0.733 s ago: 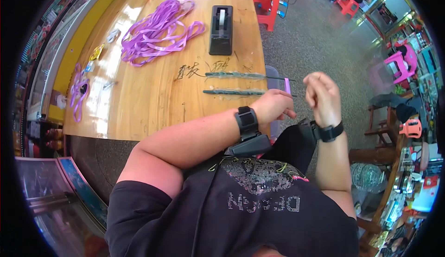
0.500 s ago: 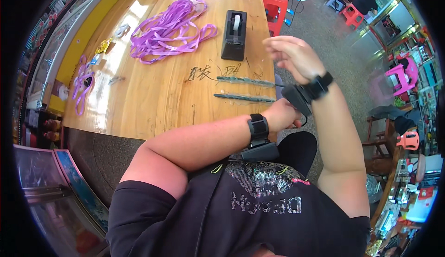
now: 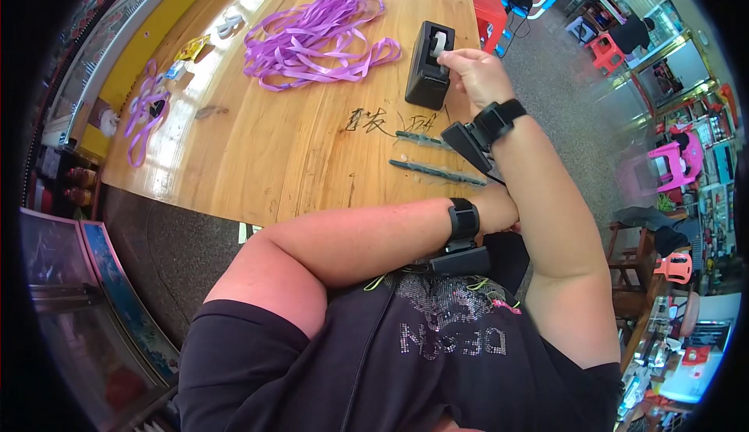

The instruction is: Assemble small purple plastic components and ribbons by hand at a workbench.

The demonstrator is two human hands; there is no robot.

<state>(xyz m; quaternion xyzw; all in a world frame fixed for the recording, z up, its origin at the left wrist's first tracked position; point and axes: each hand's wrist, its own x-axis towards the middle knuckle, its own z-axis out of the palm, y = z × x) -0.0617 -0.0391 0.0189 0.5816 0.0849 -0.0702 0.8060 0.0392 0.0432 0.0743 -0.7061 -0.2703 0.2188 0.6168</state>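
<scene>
A black tape dispenser (image 3: pixel 427 89) with a whitish tape roll (image 3: pixel 439 42) stands near the table's right edge. At its right side, my right hand (image 3: pixel 481 76) has thumb and fingers pinched together on the tape by the roll. My left hand (image 3: pixel 495 207) is at the table's right edge, partly behind my right forearm. Its fingers are hidden, so what they hold does not show. Two dark green slender sticks with a clear wrapping lie side by side just beyond it: a nearer stick (image 3: pixel 433 171) and a farther stick (image 3: pixel 420 138), partly covered by my right wrist device.
A heap of purple ribbon (image 3: pixel 304 46) lies on the wooden table (image 3: pixel 273 151), with a smaller purple strip (image 3: pixel 139 132) at the left edge. Near that are a yellow packet (image 3: pixel 192 48) and a white roll (image 3: pixel 228 26). Red stools (image 3: pixel 488 17) stand beyond the right edge.
My right hand has moved in from beyond the table edge to the dispenser, and its fingers have closed on the tape. My left hand remains low by the sticks. The view has shifted slightly.
</scene>
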